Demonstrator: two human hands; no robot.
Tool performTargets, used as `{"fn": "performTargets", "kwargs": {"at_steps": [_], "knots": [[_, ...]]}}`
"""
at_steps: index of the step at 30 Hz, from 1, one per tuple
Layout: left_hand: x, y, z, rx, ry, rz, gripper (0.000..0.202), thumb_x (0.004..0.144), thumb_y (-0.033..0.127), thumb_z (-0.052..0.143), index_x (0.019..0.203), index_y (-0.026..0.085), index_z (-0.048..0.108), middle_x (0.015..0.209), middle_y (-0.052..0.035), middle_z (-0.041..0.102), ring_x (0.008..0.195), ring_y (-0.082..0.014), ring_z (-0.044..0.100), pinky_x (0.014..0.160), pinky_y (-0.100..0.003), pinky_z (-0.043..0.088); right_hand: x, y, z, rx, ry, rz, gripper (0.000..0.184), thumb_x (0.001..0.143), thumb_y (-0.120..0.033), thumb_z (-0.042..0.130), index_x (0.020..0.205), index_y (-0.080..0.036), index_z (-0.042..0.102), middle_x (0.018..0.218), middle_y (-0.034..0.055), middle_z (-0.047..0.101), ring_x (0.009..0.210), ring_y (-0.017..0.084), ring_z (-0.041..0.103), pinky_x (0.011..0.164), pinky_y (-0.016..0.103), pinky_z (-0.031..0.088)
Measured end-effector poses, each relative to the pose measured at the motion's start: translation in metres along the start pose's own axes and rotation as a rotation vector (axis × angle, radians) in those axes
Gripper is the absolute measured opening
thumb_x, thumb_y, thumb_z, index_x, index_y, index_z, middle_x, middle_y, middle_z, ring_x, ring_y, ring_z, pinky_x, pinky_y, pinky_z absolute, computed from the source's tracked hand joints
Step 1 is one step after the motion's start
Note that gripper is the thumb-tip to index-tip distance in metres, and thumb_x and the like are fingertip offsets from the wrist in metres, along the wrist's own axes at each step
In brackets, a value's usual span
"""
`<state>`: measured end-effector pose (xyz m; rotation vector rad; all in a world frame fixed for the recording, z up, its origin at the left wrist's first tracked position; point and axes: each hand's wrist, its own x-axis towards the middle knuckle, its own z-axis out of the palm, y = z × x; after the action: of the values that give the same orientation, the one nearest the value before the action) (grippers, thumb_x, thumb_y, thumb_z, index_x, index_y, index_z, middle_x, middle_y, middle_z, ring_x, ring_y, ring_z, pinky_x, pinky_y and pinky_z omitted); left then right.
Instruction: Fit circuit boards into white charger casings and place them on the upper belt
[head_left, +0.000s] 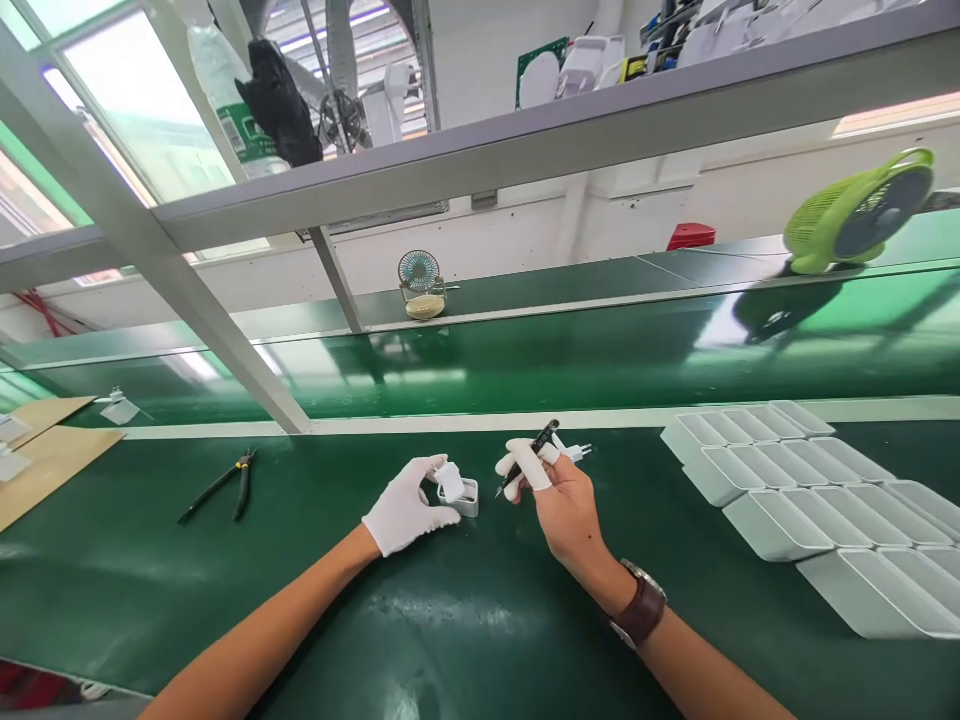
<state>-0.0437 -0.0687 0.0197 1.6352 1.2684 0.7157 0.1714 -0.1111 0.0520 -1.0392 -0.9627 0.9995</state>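
Glossy green surface (315, 640): left hand (409, 506) fingers pinch white plastic block (451, 482) at pale oblong case (469, 498), seemingly unfitted; right hand (568, 505) fingers pinch slim black tool (535, 449).

1. Black-handled pliers with a yellow-marked pivot (244, 464) lie spread, well left of the left fingers (441, 516).
2. Flat brown cardboard sheets (64, 465) lie farther left of those fingers.
3. Pale grey rectangular plastic trays (776, 528) stand in staggered rows, right of the right fingers (529, 462).
4. A small round teal fan with a cream base (418, 271) stands well beyond the left fingers.
5. A lime-green round plastic fan (817, 220) stands beyond the right fingers, far to their right.
6. A clear plastic bottle with a green label (231, 105), beside a crumpled black object (283, 105), rises above and left of the left fingers.
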Motion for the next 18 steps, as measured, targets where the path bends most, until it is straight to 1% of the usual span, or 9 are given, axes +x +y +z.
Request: {"fn": "performTargets", "kwargs": {"at_steps": [3, 5, 6, 8, 10, 12, 14, 16, 18], "knots": [[0.013, 0.003, 0.008, -0.182, -0.138, 0.004, 0.053, 0.06, 0.034, 0.088, 0.105, 0.018, 0.066, 0.102, -0.0059, 0.071, 0.094, -0.0219, 0.065, 0.09, -0.038, 0.05, 0.007, 0.01, -0.002, 0.069, 0.056, 0.004, 0.041, 0.084, -0.06, 0.068, 0.089, -0.019, 0.068, 0.077, 0.0028, 0.068, 0.054, 0.013, 0.057, 0.051, 0.028, 0.051], [0.018, 0.006, 0.006, -0.305, -0.214, 0.026, 0.043, 0.062, 0.041, 0.088, 0.091, 0.018, 0.065, 0.094, -0.0048, 0.07, 0.092, -0.0216, 0.064, 0.089, -0.037, 0.049, 0.009, 0.015, -0.002, 0.085, 0.065, -0.007, 0.042, 0.086, -0.06, 0.066, 0.092, -0.019, 0.067, 0.08, 0.0035, 0.068, 0.058, 0.014, 0.059, 0.053, 0.028, 0.052], [0.018, 0.007, 0.004, -0.398, -0.223, 0.032, 0.044, 0.064, 0.045, 0.088, 0.088, 0.018, 0.064, 0.091, -0.004, 0.068, 0.089, -0.0206, 0.063, 0.087, -0.036, 0.049, 0.009, 0.017, -0.003, 0.084, 0.066, -0.017, 0.042, 0.086, -0.06, 0.065, 0.093, -0.019, 0.067, 0.081, 0.0037, 0.068, 0.059, 0.014, 0.06, 0.053, 0.028, 0.052], [0.017, 0.009, -0.002, -0.643, -0.182, 0.016, 0.049, 0.065, 0.053, 0.087, 0.089, 0.019, 0.062, 0.09, -0.0035, 0.065, 0.088, -0.0191, 0.062, 0.082, -0.034, 0.05, 0.008, 0.017, -0.003, 0.052, 0.057, -0.041, 0.041, 0.088, -0.059, 0.064, 0.096, -0.019, 0.066, 0.084, 0.004, 0.069, 0.061, 0.014, 0.061, 0.057, 0.029, 0.055], [0.013, 0.012, -0.008, -0.876, -0.101, -0.032, 0.058, 0.064, 0.064, 0.084, 0.096, 0.021, 0.061, 0.095, -0.004, 0.064, 0.092, -0.0197, 0.063, 0.077, -0.032, 0.05, 0.004, 0.017, -0.004, -0.014, 0.032, -0.072, 0.039, 0.091, -0.058, 0.062, 0.098, -0.02, 0.066, 0.086, 0.0041, 0.069, 0.063, 0.014, 0.061, 0.063, 0.031, 0.058], [0.008, 0.018, -0.012, -1.045, -0.054, -0.07, 0.059, 0.064, 0.067, 0.082, 0.096, 0.023, 0.06, 0.094, -0.0028, 0.062, 0.092, -0.0194, 0.062, 0.074, -0.031, 0.051, -0.001, 0.018, -0.003, -0.075, -0.019, -0.109, 0.036, 0.092, -0.057, 0.06, 0.101, -0.022, 0.064, 0.089, 0.0046, 0.07, 0.068, 0.015, 0.063, 0.069, 0.034, 0.061], [0.003, 0.023, -0.014, -1.163, -0.022, -0.099, 0.047, 0.07, 0.057, 0.083, 0.09, 0.022, 0.059, 0.085, -0.0009, 0.059, 0.084, -0.0168, 0.061, 0.071, -0.029, 0.051, -0.007, 0.021, 0.0, -0.098, -0.092, -0.133, 0.034, 0.093, -0.055, 0.061, 0.105, -0.023, 0.063, 0.096, 0.006, 0.07, 0.077, 0.017, 0.067, 0.076, 0.037, 0.063], [0.0, 0.026, -0.015, -1.257, 0.009, -0.149, 0.029, 0.076, 0.039, 0.08, 0.082, 0.02, 0.059, 0.077, -0.0004, 0.055, 0.074, -0.0142, 0.059, 0.069, -0.029, 0.052, -0.012, 0.026, 0.004, -0.106, -0.174, -0.141, 0.033, 0.092, -0.053, 0.063, 0.107, -0.023, 0.062, 0.105, 0.0079, 0.07, 0.089, 0.019, 0.07, 0.083, 0.038, 0.063], [-0.002, 0.027, -0.015, -1.356, 0.02, -0.226, 0.018, 0.08, 0.031, 0.072, 0.08, 0.019, 0.059, 0.077, -0.0018, 0.056, 0.072, -0.014, 0.059, 0.068, -0.029, 0.053, -0.017, 0.03, 0.009, -0.112, -0.235, -0.139, 0.031, 0.092, -0.05, 0.065, 0.108, -0.024, 0.062, 0.111, 0.0087, 0.07, 0.097, 0.021, 0.071, 0.089, 0.04, 0.063]]}}
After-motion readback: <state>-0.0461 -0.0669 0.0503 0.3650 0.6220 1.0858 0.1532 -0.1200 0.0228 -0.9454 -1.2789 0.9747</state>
